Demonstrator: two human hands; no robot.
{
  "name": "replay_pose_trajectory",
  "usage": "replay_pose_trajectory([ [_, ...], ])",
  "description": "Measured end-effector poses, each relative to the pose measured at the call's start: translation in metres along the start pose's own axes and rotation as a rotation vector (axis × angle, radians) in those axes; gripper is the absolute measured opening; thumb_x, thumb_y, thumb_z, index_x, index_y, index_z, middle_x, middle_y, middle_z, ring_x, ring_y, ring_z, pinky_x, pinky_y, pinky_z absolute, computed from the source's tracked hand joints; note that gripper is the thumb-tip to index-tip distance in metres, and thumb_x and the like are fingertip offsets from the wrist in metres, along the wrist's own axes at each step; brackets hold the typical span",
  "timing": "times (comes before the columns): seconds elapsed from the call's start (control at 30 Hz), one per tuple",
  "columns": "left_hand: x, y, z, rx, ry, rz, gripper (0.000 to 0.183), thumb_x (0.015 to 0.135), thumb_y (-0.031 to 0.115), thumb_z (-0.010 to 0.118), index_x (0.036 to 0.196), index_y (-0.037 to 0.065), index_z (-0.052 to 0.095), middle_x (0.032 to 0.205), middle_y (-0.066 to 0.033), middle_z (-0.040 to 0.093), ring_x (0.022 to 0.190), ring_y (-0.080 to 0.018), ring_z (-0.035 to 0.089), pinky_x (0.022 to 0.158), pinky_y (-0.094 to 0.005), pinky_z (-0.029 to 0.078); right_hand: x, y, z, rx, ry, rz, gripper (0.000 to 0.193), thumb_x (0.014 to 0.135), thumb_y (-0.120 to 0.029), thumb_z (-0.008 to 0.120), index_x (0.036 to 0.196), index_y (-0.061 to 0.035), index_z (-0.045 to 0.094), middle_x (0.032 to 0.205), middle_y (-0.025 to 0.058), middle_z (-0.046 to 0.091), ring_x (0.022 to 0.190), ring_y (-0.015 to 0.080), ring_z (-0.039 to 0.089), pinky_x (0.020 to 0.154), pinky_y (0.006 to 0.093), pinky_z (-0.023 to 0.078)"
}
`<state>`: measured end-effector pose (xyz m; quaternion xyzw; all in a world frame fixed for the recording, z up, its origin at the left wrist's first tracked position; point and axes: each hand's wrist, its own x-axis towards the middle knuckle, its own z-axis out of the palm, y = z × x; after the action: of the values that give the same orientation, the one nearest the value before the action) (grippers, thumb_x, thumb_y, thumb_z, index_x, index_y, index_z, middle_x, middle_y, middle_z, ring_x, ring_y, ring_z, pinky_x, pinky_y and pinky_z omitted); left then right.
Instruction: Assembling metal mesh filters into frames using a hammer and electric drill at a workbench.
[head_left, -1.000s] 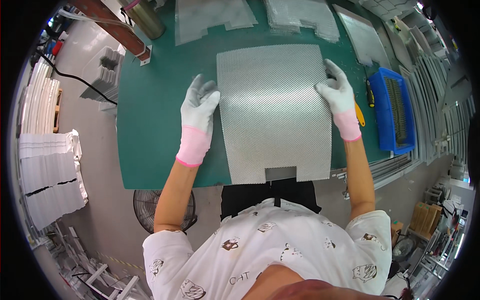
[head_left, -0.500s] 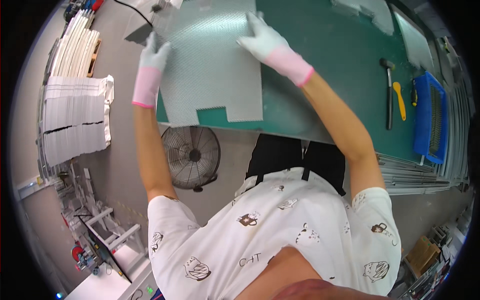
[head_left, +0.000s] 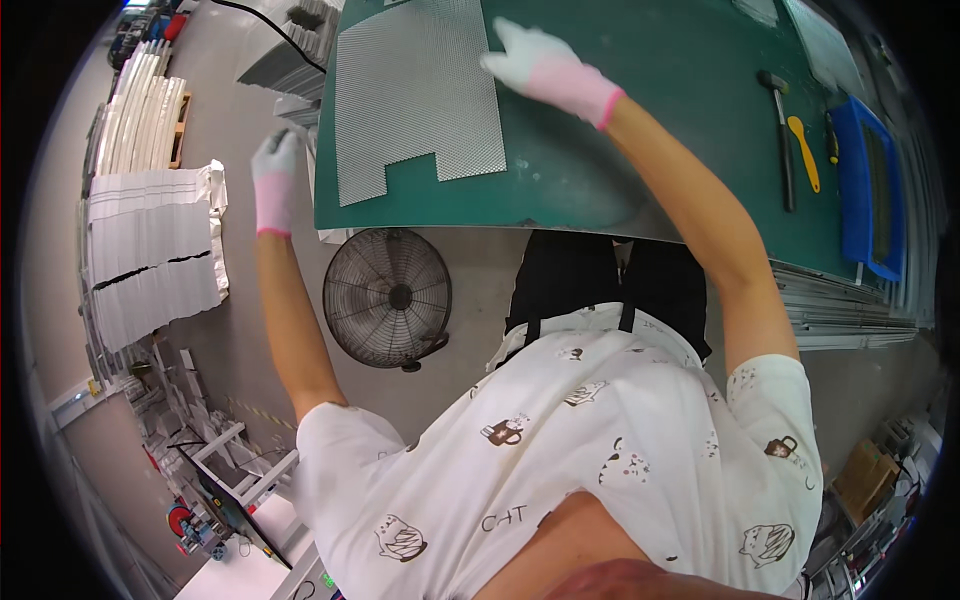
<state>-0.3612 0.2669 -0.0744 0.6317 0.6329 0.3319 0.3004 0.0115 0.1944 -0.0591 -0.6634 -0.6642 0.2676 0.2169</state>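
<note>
A silver perforated mesh sheet (head_left: 415, 90) with a rectangular notch in its near edge lies flat on the green-topped table (head_left: 600, 190). Just right of the sheet's far part, my right hand (head_left: 527, 58) hovers in a white glove with a pink cuff. Its thumb and fingers are spread, with nothing in them. Out past the table's left edge is my left hand (head_left: 277, 160), gloved the same way and apart from the sheet. Its fingers are loosely bent and a little blurred, and no object shows in them.
A hammer (head_left: 780, 130), a yellow-handled tool (head_left: 803, 150) and a blue bin (head_left: 850, 190) sit at the table's right. Grey stacked sheets (head_left: 285, 65) and a black cable (head_left: 270, 25) are beyond its left edge. A floor fan (head_left: 390, 300) stands below the front edge.
The mesh sheet now lies farther in from the table's front edge and is turned slightly. My left hand has left its side and moved out left; my right hand stays near its right edge.
</note>
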Motion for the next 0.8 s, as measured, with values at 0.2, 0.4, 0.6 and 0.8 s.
replay_pose_trajectory([
  [0.2,-0.057,0.013,0.029,0.059,-0.128,-0.100,0.045,0.088,0.029,0.060,0.116,-0.006,0.058,0.098,-0.0076,0.064,0.086,-0.0118,0.056,0.077,-0.0233,0.044,-0.051,-0.026,0.038,-0.005,-0.259,0.118,0.070,0.085,-0.038,0.050,0.142,-0.0022,0.029,0.139,0.0238,0.040,0.131,0.0339,0.037,0.109,0.0344,0.032],
  [0.4,-0.039,0.042,0.000,-0.687,-0.303,-0.593,0.039,0.089,0.034,0.060,0.112,0.002,0.059,0.105,-0.0108,0.064,0.090,-0.0180,0.058,0.081,-0.0298,0.044,-0.038,-0.032,0.022,0.755,-0.116,0.099,0.075,0.080,-0.036,0.063,0.136,0.0058,0.036,0.128,0.0200,0.053,0.116,0.0287,0.053,0.099,0.0338,0.041],
  [0.6,-0.020,0.018,-0.005,0.222,-0.108,-0.048,0.062,0.083,0.040,0.066,0.118,-0.009,0.053,0.110,-0.0163,0.062,0.099,-0.0205,0.058,0.085,-0.0286,0.045,-0.031,-0.053,0.019,0.859,-0.196,0.366,0.070,0.085,-0.037,0.060,0.140,-0.0014,0.033,0.141,0.0215,0.038,0.128,0.0347,0.040,0.103,0.0486,0.034],
  [0.8,-0.035,-0.002,-0.025,0.213,-0.175,-0.138,0.053,0.075,0.031,0.074,0.109,-0.008,0.062,0.081,-0.0072,0.066,0.079,-0.0124,0.060,0.069,-0.0246,0.047,-0.025,-0.059,0.061,0.887,-0.266,0.654,0.061,0.081,-0.039,0.066,0.130,-0.0060,0.049,0.124,0.0209,0.053,0.110,0.0293,0.056,0.076,0.0393,0.047],
])
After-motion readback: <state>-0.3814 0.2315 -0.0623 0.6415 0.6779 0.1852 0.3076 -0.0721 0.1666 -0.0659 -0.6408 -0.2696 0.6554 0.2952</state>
